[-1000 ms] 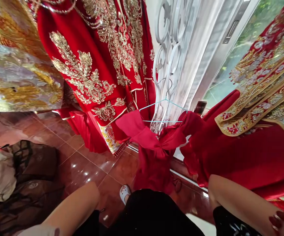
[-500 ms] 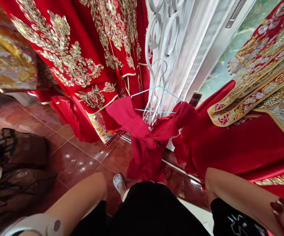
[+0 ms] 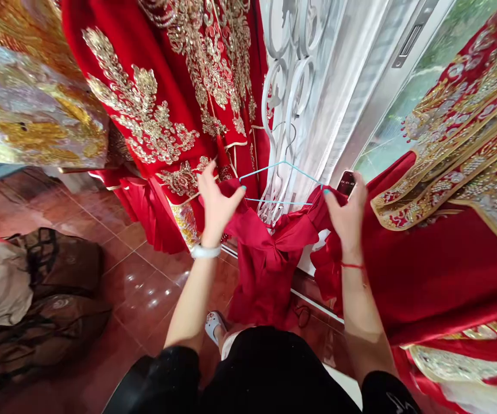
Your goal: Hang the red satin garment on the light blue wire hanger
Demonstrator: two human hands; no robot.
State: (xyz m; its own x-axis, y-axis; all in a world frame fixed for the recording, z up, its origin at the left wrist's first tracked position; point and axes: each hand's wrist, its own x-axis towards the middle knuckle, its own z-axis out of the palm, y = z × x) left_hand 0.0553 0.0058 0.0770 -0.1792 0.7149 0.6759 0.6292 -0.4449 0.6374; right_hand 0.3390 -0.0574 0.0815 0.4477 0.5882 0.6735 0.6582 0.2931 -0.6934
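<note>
Where the view begins, at the bottom edge, the person's dark clothing fills the frame, with a white shoe on the red tiled floor just ahead of it. Both forearms rise from there. The left hand, with a white wristband below it, has its fingers spread wide and lies against the left shoulder of a plain red garment. The right hand, a red thread at its wrist, has its fingers partly curled at the garment's right shoulder; whether they grip the cloth cannot be told. The garment hangs from a pale blue wire hanger, hooked on a white scrollwork grille, its hem reaching the floor. At the floor's left edge lies a dark bag. Behind the left hand hangs a red robe with gold embroidery; a second embroidered red robe hangs at the right.
</note>
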